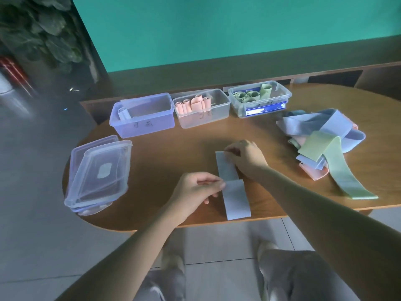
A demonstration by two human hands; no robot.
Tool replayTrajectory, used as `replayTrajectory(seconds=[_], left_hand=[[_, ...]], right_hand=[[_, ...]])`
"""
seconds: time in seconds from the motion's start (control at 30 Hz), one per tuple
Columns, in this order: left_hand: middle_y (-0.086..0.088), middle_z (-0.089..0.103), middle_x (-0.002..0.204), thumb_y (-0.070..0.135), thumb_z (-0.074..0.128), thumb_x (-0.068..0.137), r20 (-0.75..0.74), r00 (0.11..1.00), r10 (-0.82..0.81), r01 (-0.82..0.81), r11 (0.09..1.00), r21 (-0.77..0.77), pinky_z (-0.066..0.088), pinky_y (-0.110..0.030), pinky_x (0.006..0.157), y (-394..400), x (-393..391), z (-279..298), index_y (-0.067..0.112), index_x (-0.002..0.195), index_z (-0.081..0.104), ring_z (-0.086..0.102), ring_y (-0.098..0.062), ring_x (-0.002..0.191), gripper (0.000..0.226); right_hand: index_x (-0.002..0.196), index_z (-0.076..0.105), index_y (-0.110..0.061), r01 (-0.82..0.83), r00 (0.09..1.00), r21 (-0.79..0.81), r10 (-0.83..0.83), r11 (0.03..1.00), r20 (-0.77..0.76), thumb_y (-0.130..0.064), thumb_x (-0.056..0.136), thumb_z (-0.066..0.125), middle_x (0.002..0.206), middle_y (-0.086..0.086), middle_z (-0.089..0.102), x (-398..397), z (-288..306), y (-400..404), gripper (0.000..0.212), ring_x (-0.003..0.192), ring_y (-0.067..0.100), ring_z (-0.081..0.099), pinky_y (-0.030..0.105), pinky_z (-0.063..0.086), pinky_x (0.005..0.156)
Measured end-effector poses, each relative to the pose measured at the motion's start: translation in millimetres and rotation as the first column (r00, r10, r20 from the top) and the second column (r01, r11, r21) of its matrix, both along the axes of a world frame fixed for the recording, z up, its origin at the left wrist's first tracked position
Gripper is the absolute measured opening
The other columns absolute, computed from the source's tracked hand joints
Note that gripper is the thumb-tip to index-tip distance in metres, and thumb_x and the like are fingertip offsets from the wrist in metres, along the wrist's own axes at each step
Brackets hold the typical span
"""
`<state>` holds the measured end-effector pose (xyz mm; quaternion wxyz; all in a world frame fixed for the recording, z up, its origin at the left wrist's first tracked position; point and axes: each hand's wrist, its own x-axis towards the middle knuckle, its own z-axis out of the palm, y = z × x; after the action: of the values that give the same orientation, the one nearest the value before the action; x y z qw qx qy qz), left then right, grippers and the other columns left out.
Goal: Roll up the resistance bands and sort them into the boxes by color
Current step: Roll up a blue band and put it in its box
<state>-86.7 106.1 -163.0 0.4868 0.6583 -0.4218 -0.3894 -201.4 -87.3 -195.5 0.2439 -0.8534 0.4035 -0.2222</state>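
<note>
A pale blue band [235, 199] lies flat on the wooden table [165, 157], running from near the front edge toward the middle. My left hand [195, 192] pinches its left edge about halfway along. My right hand [247, 158] pinches the far end of the band between curled fingers. At the back stand three clear boxes: the left box [147, 124] holds one blue roll [124, 114], the middle box [219, 109] holds pink rolls [192, 105], the right box [280, 95] holds green rolls [247, 96].
A loose pile of blue, green and pink bands [321, 146] lies at the right, with one green band [345, 177] trailing toward the front edge. Stacked clear lids [99, 172] sit at the table's left end. My knees show below the table edge.
</note>
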Motion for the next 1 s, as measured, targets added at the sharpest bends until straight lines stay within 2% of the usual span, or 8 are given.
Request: replayTrajectory(seconds=[0.07,0.17,0.33,0.4,0.57,0.7,0.83,1.0], left_hand=[[-0.012,0.075,0.082,0.015,0.078,0.088,-0.023,1.0,-0.005,0.005,1.0,-0.007,0.048,-0.03,0.058,-2,2,-1,0.009,0.098,0.079,0.064,-0.014,0.07,0.012],[-0.01,0.075,0.079,0.014,0.078,0.088,-0.049,0.999,0.0,-0.001,0.999,-0.032,0.047,-0.03,0.059,-3,6,-1,0.009,0.097,0.079,0.063,-0.013,0.068,0.011],[-0.01,0.076,0.084,0.016,0.076,0.089,-0.04,0.999,0.015,-0.02,0.993,-0.112,0.05,-0.029,0.061,-8,19,12,0.01,0.098,0.079,0.065,-0.014,0.072,0.012],[-0.016,0.075,0.085,0.013,0.076,0.089,-0.061,0.998,0.033,-0.043,0.985,-0.166,0.049,-0.028,0.059,-12,26,20,0.008,0.098,0.079,0.064,-0.016,0.071,0.011],[-0.013,0.073,0.077,0.01,0.076,0.088,-0.058,0.998,0.029,-0.041,0.978,-0.203,0.048,-0.029,0.058,-23,39,27,0.006,0.098,0.079,0.063,-0.016,0.069,0.011],[-0.006,0.076,0.081,0.016,0.078,0.088,0.027,0.998,0.062,-0.059,0.992,-0.115,0.052,-0.032,0.066,-27,40,10,0.016,0.097,0.08,0.069,-0.021,0.074,0.01],[0.011,0.077,0.09,0.021,0.08,0.085,0.246,0.968,0.058,-0.037,0.995,-0.089,0.06,-0.033,0.083,-13,36,-14,0.022,0.097,0.081,0.072,-0.007,0.085,0.011],[0.013,0.076,0.09,0.02,0.082,0.084,0.313,0.948,0.055,-0.018,0.993,-0.12,0.059,-0.034,0.08,14,27,-16,0.02,0.093,0.081,0.071,-0.008,0.087,0.009]], right_hand=[[0.092,0.074,-0.026,-0.014,0.996,0.101,0.005,0.995,0.093,-0.029,0.085,0.076,0.097,-0.007,0.07,2,3,-4,0.008,0.093,0.016,0.062,0.03,0.051,0.08],[0.082,0.07,-0.026,-0.07,0.979,0.239,0.021,0.968,0.202,-0.017,0.079,0.084,0.082,-0.007,0.068,4,5,-15,0.017,0.076,0.01,0.06,0.022,0.046,0.069],[0.079,0.069,-0.016,-0.119,0.914,0.364,-0.041,0.924,0.404,-0.009,0.075,0.088,0.071,0.001,0.067,19,21,-32,0.021,0.059,0.007,0.055,0.018,0.045,0.056],[0.085,0.072,-0.008,-0.127,0.897,0.391,-0.062,0.911,0.437,-0.009,0.075,0.088,0.078,0.007,0.07,30,30,-42,0.02,0.066,0.012,0.059,0.023,0.049,0.06],[0.091,0.071,-0.01,-0.077,0.89,0.369,-0.102,0.926,0.444,-0.012,0.076,0.088,0.075,-0.002,0.068,59,48,-70,0.023,0.064,0.006,0.059,0.016,0.049,0.062],[0.097,0.07,-0.019,-0.021,0.875,0.387,-0.17,0.922,0.453,-0.017,0.08,0.085,0.084,-0.007,0.069,68,43,-76,0.023,0.076,0.009,0.062,0.02,0.048,0.069],[0.104,0.073,-0.018,0.088,0.891,0.359,-0.234,0.929,0.39,-0.032,0.087,0.076,0.093,-0.004,0.073,34,15,-36,0.023,0.081,0.008,0.065,0.02,0.047,0.07],[0.095,0.074,-0.018,0.09,0.936,0.284,-0.179,0.954,0.303,-0.04,0.094,0.067,0.084,-0.007,0.073,-15,8,36,0.022,0.078,0.008,0.068,0.008,0.043,0.06]])
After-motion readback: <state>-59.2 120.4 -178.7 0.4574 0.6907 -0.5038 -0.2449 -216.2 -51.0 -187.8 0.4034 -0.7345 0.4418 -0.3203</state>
